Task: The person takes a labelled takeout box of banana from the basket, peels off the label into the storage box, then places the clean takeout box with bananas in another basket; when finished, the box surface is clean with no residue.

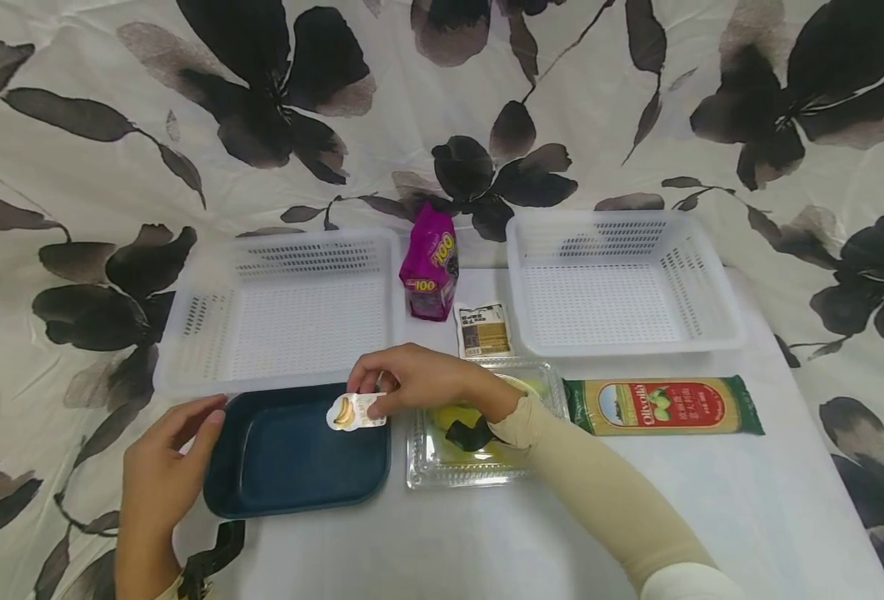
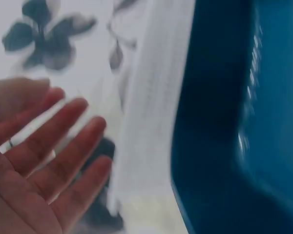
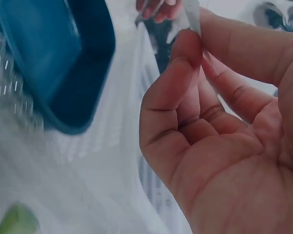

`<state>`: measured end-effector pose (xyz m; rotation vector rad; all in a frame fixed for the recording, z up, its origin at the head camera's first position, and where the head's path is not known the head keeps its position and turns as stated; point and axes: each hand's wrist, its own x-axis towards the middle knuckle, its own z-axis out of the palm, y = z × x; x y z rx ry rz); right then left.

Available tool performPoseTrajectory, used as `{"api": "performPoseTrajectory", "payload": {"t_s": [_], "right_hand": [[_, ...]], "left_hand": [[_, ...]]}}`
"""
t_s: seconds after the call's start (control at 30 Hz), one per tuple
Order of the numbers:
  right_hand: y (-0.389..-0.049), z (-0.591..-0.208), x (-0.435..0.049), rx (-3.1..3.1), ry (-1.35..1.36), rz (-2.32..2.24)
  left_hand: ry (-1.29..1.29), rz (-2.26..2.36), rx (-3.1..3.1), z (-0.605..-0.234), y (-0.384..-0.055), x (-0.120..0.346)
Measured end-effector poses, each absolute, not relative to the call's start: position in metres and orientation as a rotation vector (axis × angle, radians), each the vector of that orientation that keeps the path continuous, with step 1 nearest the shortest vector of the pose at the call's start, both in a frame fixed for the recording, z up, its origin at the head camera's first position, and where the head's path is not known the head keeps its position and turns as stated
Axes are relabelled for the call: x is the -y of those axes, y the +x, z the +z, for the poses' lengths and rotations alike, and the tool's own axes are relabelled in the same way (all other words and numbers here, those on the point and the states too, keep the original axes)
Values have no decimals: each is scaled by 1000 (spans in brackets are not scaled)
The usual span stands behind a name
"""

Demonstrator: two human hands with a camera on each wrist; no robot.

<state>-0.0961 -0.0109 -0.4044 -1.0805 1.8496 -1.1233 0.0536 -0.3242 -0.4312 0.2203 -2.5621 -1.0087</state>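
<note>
On the white tabletop (image 1: pixel 479 542) lies a blue tray (image 1: pixel 302 467); above it the right hand (image 1: pixel 415 379) pinches a banana-printed packet (image 1: pixel 345 412), best lightly; the relaxed left hand (image 1: pixel 167 458) holds nothing.

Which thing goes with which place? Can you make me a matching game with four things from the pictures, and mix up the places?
Things:
1. Banana-picture packet
2. Dark blue tray
3. Olivoilà packet
4. Purple bag marked 100

Places:
A. To the right of the clear plastic box
B. Pinched by the right hand
C. Between the two white baskets
D. Beside the left hand

Right pairs: 1-B, 2-D, 3-A, 4-C.
</note>
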Motion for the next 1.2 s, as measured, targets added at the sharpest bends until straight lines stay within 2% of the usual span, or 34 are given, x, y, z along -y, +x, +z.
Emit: {"api": "performPoseTrajectory", "payload": {"t_s": [0.13,0.23,0.57,0.73,0.97,1.2], "right_hand": [[-90,-408,28,-1889,-1110,-1060],[-84,-412,40,-1904,-1131,-1021],[-69,-434,72,-1911,-1095,-963],[-66,-441,83,-1914,-1100,-917],[-63,-451,92,-1918,-1046,-928],[-61,-461,104,-1875,-924,-986]], "left_hand": [[441,-1202,2469,-450,59,353],[514,-1446,2377,-468,60,371],[379,-2225,2004,-524,63,396],[211,-2409,1794,-537,58,398],[-252,-2563,1607,-555,57,408],[-391,-2659,1570,-562,59,415]]}}
